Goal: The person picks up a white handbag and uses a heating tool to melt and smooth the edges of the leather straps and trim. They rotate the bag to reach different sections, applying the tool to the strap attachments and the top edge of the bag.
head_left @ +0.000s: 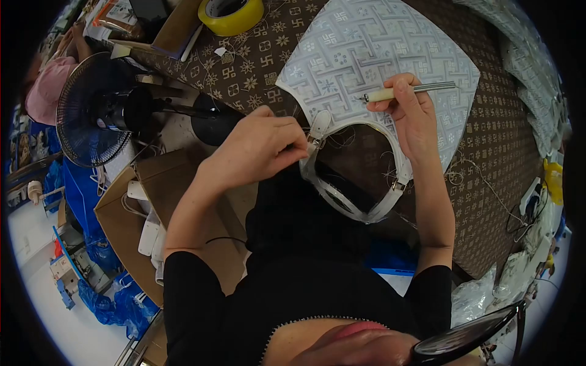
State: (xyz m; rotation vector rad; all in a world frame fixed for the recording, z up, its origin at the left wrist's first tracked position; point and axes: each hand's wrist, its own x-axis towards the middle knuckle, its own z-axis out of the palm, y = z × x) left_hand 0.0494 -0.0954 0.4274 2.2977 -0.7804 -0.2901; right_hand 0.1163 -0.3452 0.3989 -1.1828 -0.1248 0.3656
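A pale grey-white patterned handbag (360, 55) lies on the dark table in front of me. Its white strap handle (332, 195) loops toward my body, joined by metal fittings on both sides. My right hand (410, 113) is over the bag, closed around a pen-like tool (383, 94) with a cream grip, a thin tip pointing left and thin metal rods sticking out to the right. Beside the handle's left fitting, my left hand (265, 146) is closed with fingertips pinched together; what they hold, if anything, is too small to see. Loose threads show around the handle opening.
A roll of yellow tape (231, 15) and a cardboard box (174, 27) sit at the upper left. A black fan (101, 110) stands at left, above an open carton (143, 183) with white pieces. Another person's pink garment (52, 91) shows far left. Plastic-wrapped items (537, 79) line the right.
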